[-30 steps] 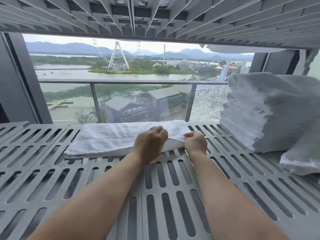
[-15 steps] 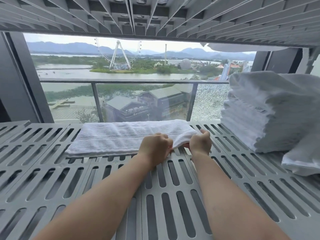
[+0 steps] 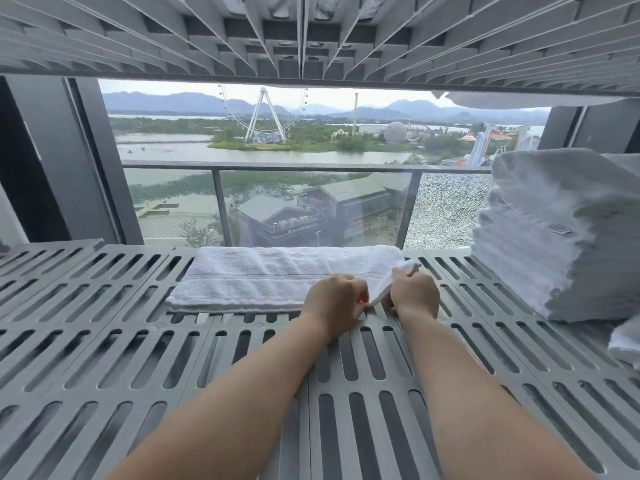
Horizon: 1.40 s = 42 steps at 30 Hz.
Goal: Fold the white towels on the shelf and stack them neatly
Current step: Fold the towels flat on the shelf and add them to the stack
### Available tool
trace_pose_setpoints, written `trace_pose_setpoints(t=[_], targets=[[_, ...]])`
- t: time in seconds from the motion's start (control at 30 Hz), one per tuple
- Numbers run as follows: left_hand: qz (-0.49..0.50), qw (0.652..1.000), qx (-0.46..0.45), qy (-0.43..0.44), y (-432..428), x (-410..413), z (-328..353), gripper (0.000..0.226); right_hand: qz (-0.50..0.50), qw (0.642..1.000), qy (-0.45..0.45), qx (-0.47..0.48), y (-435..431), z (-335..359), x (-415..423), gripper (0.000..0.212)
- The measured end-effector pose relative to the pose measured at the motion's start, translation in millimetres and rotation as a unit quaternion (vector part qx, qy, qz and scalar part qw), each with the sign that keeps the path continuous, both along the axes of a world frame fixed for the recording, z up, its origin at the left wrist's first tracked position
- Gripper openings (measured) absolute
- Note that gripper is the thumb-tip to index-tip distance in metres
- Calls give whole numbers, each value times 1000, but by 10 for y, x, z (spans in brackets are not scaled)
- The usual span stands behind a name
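A white towel [image 3: 263, 277], folded into a long strip, lies across the far middle of the grey slatted shelf [image 3: 104, 358]. Its right end is lifted off the slats. My left hand [image 3: 334, 303] grips the near corner of that end. My right hand [image 3: 414, 294] pinches the far corner, and the cloth rises in a ridge between the two fists. At the right stands a tall stack of folded white towels [image 3: 540, 244].
A loose white towel [image 3: 625, 341] hangs off the stack's near side at the right edge. Another slatted shelf [image 3: 311, 32] sits close overhead, with a towel edge [image 3: 485, 98] showing under it. Behind the shelf is a window with a railing [image 3: 311, 166].
Both hands have drawn the towel's right end up and toward me, off the slats. The fists have moved closer together and the end now bunches between them.
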<state>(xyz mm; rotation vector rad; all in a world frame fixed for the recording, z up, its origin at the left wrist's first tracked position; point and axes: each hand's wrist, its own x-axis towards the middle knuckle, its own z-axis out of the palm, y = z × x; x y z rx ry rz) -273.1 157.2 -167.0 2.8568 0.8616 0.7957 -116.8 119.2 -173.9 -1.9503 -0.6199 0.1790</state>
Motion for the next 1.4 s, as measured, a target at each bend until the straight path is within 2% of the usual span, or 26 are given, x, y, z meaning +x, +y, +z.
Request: trace_pose_setpoints(t=[0.13,0.23,0.43,0.5,0.6,0.73,0.93,1.03,1.2,1.33,1.4], targets=[[2,999,-54,-6,147,-357,69,9,-38,998,-27,42,-9,2,54,30],[60,995,-27,69,361,-826,93,10,-39,998,-36,30,-8,10,84,31],[109,987,28,118,544,-1336,91,16,-38,998,-44,36,-29,2,13,34],[109,985,81,108,531,-1340,106,17,-37,997,-51,35,-44,-7,-5,34],[96,981,164,32,507,-1391,150,5,-34,997,-53,36,-34,-7,0,34],[47,987,133,76,436,-1473,28,7,-35,997,-53,32,-40,12,-7,34],[37,983,173,39,341,-1447,3,8,-44,997,-48,37,-46,-2,9,34],[34,991,122,47,327,-1465,1,13,-46,997,-51,37,-54,10,-6,32],[45,998,-2,43,359,-1494,1,8,-47,998,-41,33,-71,13,-5,32],[84,993,-64,55,394,-1434,84,6,-40,998,-43,31,-73,22,-20,33],[97,991,-61,71,391,-1399,104,7,-40,998,-43,30,-78,21,-19,33]])
